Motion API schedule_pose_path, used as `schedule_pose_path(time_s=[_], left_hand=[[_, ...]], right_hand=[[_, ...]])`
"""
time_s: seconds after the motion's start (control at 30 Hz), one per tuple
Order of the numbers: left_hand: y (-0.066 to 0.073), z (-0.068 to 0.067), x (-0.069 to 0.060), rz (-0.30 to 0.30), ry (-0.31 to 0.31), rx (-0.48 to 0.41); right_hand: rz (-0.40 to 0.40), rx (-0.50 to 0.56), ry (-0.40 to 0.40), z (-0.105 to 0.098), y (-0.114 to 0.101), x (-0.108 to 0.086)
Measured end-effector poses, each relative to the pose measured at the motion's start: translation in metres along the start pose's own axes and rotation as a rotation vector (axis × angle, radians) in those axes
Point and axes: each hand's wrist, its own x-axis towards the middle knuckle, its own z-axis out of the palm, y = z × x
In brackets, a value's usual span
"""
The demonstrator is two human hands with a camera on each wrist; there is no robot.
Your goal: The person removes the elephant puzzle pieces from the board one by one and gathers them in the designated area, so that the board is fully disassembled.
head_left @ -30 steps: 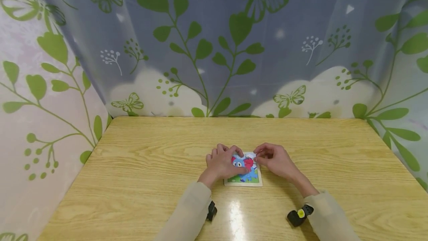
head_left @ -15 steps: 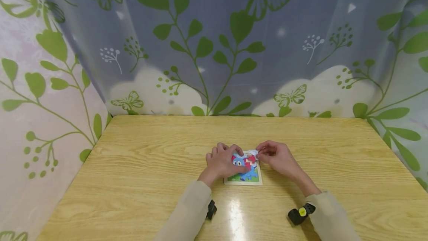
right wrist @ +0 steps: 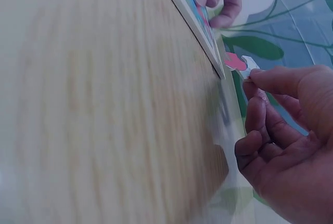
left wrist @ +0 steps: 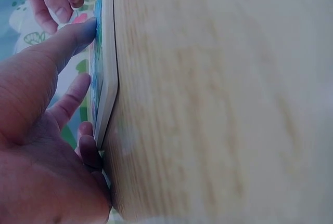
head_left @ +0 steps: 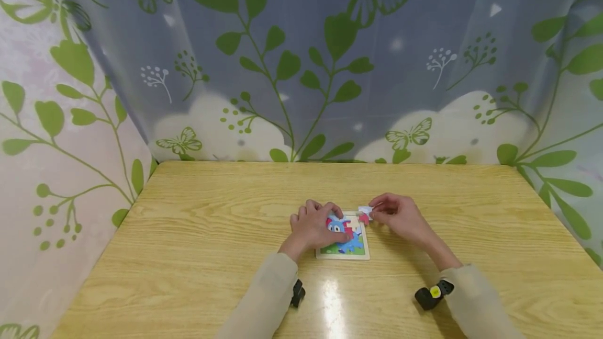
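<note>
A square puzzle (head_left: 349,249) with a pale wooden border and a blue cartoon animal lies flat on the table. A bare pale gap shows at its upper right. The left hand (head_left: 312,227) rests on the puzzle's left part, thumb and fingers spread and pressing its surface; in the left wrist view the thumb of the left hand (left wrist: 47,89) touches the picture. Just past the puzzle's upper right corner, the right hand (head_left: 402,222) pinches a white and red puzzle piece (head_left: 365,214) between thumb and fingertips. The right wrist view shows the piece (right wrist: 237,62) raised beyond the border.
The wooden table (head_left: 212,208) extends around the puzzle on all sides. Behind it hangs a blue-grey curtain (head_left: 292,93) with green leaves and butterflies, and similar cloth stands at both sides. Black devices are strapped at the left wrist (head_left: 298,294) and the right wrist (head_left: 427,298).
The right hand has lifted the white and red piece out of the puzzle and moved it right and slightly away, uncovering the pale gap. The left hand has stayed in place.
</note>
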Motion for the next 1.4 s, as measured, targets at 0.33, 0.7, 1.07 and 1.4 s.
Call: schedule_pose_path(time_s=[0.33, 0.7, 1.07, 1.4], left_hand=[[-0.001, -0.001, 0.001, -0.003, -0.003, 0.006], [-0.002, -0.002, 0.000, -0.010, -0.010, 0.004], [0.000, -0.002, -0.001, -0.005, -0.005, 0.013], [0.000, -0.002, 0.000, 0.001, -0.003, 0.005]], right_hand=[[0.015, -0.014, 0.048, -0.016, 0.008, 0.002], [0.048, -0.012, 0.056, -0.030, 0.013, 0.001], [0.017, -0.105, 0.066, -0.046, 0.021, -0.001], [0.035, -0.120, 0.053, -0.061, 0.027, -0.001]])
